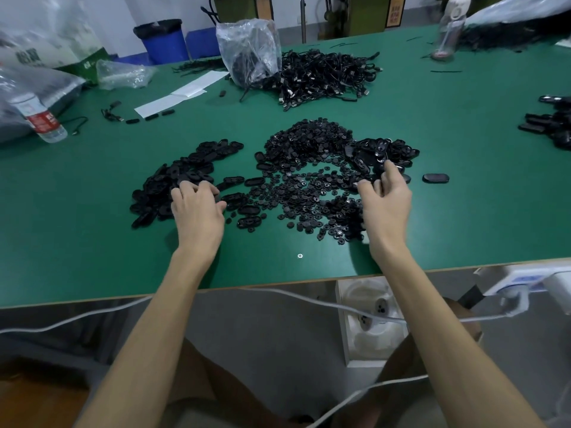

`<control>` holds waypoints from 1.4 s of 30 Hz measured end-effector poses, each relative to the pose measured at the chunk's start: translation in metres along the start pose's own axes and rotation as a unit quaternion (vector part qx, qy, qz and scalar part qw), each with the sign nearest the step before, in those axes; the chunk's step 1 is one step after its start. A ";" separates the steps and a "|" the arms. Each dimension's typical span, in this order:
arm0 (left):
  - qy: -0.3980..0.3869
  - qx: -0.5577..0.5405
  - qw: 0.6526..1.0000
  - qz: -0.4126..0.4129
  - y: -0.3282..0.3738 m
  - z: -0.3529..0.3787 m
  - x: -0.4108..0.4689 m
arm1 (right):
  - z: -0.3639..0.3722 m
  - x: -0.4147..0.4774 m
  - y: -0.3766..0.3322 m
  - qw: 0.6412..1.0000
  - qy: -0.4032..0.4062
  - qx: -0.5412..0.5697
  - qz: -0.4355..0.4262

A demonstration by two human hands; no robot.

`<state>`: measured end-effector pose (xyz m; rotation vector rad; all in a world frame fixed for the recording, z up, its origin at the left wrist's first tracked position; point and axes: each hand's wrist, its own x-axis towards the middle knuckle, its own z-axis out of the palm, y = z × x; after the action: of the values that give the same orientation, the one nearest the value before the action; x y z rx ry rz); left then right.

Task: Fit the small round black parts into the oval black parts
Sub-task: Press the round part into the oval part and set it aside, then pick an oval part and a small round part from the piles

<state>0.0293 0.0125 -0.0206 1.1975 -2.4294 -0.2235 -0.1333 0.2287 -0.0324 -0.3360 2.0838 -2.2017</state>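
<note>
A wide heap of small round black parts [309, 168] covers the middle of the green table [432, 149]. Oval black parts lie in a pile on the left [173, 177] and in a second pile on the right [386, 149]. My left hand [197, 211] rests at the left pile's near edge, its fingers curled over oval parts; whether it grips one is hidden. My right hand [386, 196] reaches into the right pile and pinches an oval part [380, 166] between its fingertips. One oval part [435, 178] lies alone to the right.
A tangle of black cables [324, 75] and a clear plastic bag [250, 50] sit behind the heaps. A water bottle [40, 118] lies at the left, another bottle [448, 29] stands far right. More black parts [550, 125] sit at the right edge. White cables cross below the table edge.
</note>
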 end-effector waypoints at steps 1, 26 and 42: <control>0.008 -0.025 1.000 0.002 0.001 0.000 0.000 | -0.001 -0.001 -0.001 0.999 -0.002 -0.029 -0.023; -0.211 -0.638 0.741 0.005 0.096 0.030 -0.031 | 0.001 -0.011 -0.008 0.983 -0.058 -0.110 -0.133; -0.198 -0.656 0.727 0.042 0.093 0.037 -0.036 | 0.001 -0.010 -0.005 0.987 -0.074 -0.066 -0.128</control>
<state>-0.0344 0.0969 -0.0351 0.3299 -1.7353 -1.9122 -0.1227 0.2307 -0.0282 -0.7953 2.2152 -2.0934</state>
